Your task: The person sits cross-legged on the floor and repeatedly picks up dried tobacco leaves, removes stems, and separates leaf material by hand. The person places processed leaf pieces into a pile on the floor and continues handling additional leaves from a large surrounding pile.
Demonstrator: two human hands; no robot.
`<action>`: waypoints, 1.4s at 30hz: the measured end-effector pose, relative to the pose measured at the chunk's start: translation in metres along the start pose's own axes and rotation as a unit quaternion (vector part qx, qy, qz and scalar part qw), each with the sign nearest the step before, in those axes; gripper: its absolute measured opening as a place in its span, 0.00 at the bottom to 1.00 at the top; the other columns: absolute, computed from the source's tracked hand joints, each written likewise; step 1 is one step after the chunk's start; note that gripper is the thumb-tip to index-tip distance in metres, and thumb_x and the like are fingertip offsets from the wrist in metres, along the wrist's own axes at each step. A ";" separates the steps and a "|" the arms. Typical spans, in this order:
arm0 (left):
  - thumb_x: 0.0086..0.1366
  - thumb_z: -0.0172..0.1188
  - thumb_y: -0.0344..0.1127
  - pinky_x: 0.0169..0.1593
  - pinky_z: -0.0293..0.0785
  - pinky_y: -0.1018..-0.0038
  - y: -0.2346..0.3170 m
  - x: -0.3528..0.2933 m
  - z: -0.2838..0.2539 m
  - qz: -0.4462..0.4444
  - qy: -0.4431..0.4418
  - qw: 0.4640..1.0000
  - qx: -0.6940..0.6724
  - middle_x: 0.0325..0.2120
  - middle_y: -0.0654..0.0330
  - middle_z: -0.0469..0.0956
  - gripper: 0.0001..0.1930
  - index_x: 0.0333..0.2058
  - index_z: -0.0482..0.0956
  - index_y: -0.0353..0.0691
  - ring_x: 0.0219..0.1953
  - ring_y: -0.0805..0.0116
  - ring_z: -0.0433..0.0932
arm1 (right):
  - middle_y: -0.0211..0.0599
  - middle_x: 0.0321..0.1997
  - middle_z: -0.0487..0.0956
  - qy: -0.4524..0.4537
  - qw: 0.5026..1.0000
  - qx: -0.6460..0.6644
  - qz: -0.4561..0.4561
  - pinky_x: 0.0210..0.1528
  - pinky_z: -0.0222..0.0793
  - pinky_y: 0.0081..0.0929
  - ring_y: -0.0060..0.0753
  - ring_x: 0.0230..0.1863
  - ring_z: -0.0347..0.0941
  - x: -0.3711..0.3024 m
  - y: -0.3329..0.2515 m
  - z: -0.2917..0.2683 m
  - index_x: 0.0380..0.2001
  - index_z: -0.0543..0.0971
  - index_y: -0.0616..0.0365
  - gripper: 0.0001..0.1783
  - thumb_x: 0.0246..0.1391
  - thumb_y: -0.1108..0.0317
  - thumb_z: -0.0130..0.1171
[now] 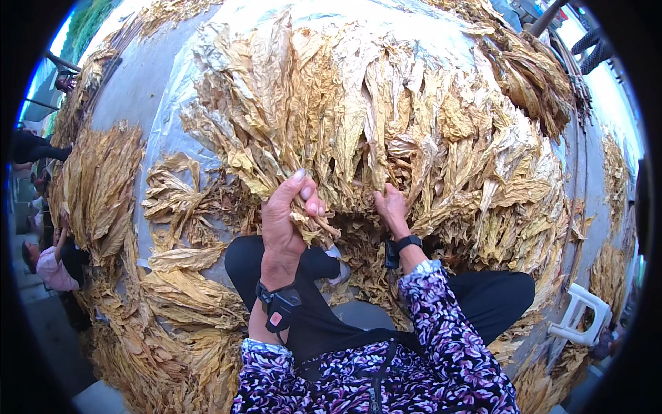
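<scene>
My left hand (284, 219) is closed round the stem ends of a bundle of dried tobacco leaves (255, 90). The leaves fan up and away from the fist, and their stubby stem ends poke out below the thumb. To its right, my right hand (392, 210) has its fingers closed at the lower end of a long tobacco leaf (373, 131) on the big heap. Its fingertips are partly hidden, so the exact grip is hard to see. The heap of yellow-brown tobacco leaves (469, 138) spreads before my knees, stems mostly toward me.
Clear plastic sheeting (162, 124) lies under the leaves. More leaf piles (103, 179) stand at the left, with loose leaves (189, 297) beside my left knee. A white plastic stool (580, 316) is at the right. A person in a pink top (55, 269) is at far left.
</scene>
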State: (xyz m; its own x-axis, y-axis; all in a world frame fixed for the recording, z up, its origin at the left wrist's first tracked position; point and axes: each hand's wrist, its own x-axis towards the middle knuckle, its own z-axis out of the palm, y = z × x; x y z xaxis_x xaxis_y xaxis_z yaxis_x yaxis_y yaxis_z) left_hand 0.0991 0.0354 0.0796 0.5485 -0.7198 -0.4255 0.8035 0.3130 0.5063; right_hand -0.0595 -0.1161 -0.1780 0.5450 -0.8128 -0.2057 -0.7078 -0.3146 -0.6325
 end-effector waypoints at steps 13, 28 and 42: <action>0.63 0.53 0.33 0.24 0.69 0.77 -0.028 -0.001 0.003 -0.041 0.024 0.998 0.039 0.20 0.64 0.68 0.07 0.28 0.68 0.40 0.18 0.76 0.70 | 0.29 0.32 0.73 0.069 0.701 0.697 0.136 0.23 0.65 0.18 0.19 0.24 0.65 -0.156 -0.034 -0.191 0.43 0.71 0.58 0.13 0.62 0.61 0.46; 0.54 0.63 0.26 0.16 0.70 0.79 -0.136 -0.015 -0.015 -0.090 0.069 0.960 0.254 0.17 0.64 0.73 0.05 0.25 0.74 0.34 0.13 0.74 0.72 | 0.42 0.38 0.77 -0.060 0.684 0.678 0.263 0.39 0.76 0.39 0.36 0.37 0.76 -0.141 0.012 -0.152 0.44 0.69 0.60 0.23 0.63 0.49 0.39; 0.53 0.64 0.24 0.29 0.75 0.77 -0.166 -0.021 -0.014 -0.228 -0.014 0.937 0.263 0.28 0.60 0.79 0.11 0.37 0.78 0.32 0.26 0.73 0.77 | 0.33 0.43 0.76 -0.083 0.747 0.639 0.166 0.45 0.70 0.25 0.23 0.43 0.72 -0.143 -0.017 -0.132 0.49 0.70 0.62 0.17 0.64 0.63 0.42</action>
State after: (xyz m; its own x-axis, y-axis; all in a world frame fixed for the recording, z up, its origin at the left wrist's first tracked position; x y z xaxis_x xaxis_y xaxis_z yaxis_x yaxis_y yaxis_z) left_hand -0.0425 0.0066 -0.0059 0.1636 -0.7222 -0.6721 0.7246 -0.3743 0.5786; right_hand -0.1846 -0.0597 -0.0388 0.5577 -0.6364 -0.5329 0.1316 0.7017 -0.7003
